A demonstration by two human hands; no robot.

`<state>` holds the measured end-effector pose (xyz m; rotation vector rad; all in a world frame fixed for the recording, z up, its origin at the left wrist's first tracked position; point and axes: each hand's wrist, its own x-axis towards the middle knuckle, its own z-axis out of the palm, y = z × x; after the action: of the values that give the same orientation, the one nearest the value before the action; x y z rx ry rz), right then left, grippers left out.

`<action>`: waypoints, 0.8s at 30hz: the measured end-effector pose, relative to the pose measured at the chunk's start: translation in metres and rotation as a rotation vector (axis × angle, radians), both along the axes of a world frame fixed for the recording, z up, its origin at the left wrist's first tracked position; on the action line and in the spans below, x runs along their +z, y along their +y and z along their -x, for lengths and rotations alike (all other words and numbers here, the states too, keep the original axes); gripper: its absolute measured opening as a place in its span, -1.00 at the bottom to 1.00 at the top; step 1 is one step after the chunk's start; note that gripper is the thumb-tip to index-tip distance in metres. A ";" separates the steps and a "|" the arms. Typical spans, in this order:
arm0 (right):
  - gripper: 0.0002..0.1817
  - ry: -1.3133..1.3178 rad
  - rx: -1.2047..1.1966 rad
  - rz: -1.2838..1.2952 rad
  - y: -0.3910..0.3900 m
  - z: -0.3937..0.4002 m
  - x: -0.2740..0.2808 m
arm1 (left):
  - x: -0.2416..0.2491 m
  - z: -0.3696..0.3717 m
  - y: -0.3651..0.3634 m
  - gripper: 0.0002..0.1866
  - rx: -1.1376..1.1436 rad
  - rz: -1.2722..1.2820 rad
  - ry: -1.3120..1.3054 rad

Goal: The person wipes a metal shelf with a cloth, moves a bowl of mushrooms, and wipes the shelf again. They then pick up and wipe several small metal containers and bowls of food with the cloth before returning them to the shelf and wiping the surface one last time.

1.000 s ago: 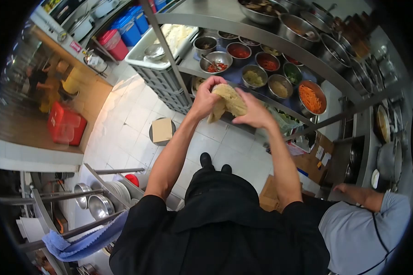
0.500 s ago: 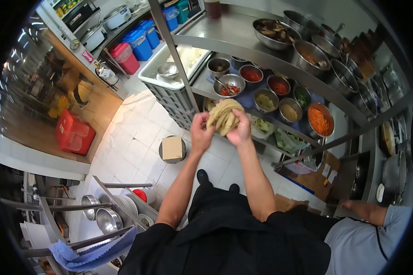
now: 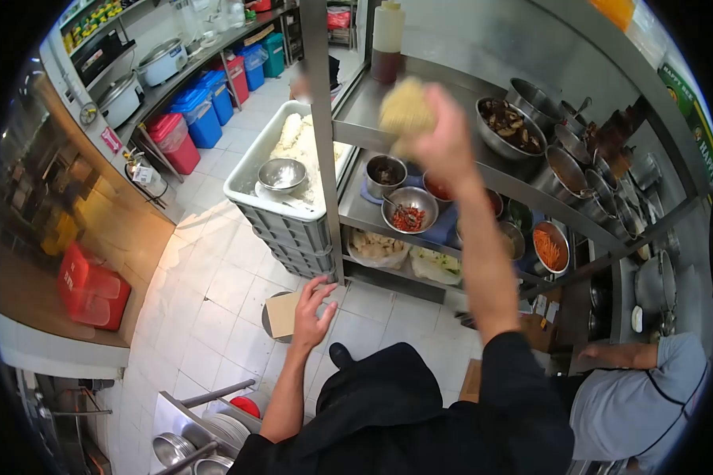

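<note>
My right hand (image 3: 445,138) is raised in front of the upper steel shelf (image 3: 356,119), its fingers closed round a bunched yellow-beige cloth (image 3: 406,109); both are smeared by motion. Lower down, my left hand (image 3: 313,314) hangs with nothing in it, fingers apart. It overlaps a square of cardboard (image 3: 281,315) on a round dark stool in this view. Behind my right hand stands a squeeze bottle (image 3: 388,32) with dark liquid. To the right of that hand is a metal bowl of dark sliced food (image 3: 511,127).
Below the top shelf are bowls of chopped red pepper (image 3: 409,214) and shredded carrot (image 3: 550,247). A white tub (image 3: 236,186) with a metal bowl (image 3: 282,175) sits on grey crates (image 3: 285,237). A person in a grey shirt (image 3: 633,400) stands at my right.
My hands have come apart. The right hand has carried the cloth up to the upper shelf; the left has let go, dropped lower and spread its fingers. The view has shifted.
</note>
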<state>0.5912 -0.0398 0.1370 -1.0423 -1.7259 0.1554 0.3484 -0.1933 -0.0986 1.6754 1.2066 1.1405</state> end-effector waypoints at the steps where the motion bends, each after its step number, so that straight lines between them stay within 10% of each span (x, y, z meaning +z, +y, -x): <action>1: -0.59 -0.132 -0.128 0.012 0.023 -0.010 0.028 | -0.013 0.017 0.003 -0.66 -0.009 0.006 -0.002; 8: -0.60 -1.052 -0.425 0.527 0.193 -0.110 -0.023 | -0.122 0.128 -0.021 -0.70 -0.262 0.300 0.601; 11: -0.53 -0.994 -0.343 0.533 0.272 -0.136 -0.078 | -0.145 0.137 -0.035 -0.68 -0.256 0.492 0.643; 18: -0.83 -0.826 0.207 -0.049 0.146 -0.053 -0.034 | -0.172 0.126 -0.024 -0.65 -0.363 0.554 0.507; 24: -0.79 -0.979 -0.341 0.641 0.131 -0.081 -0.025 | -0.159 0.134 -0.037 -0.61 -0.154 0.626 0.407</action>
<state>0.6721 0.0912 0.1119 -2.1098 -2.3761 -0.0460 0.2147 -0.2304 -0.2579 1.4958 1.4594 0.2702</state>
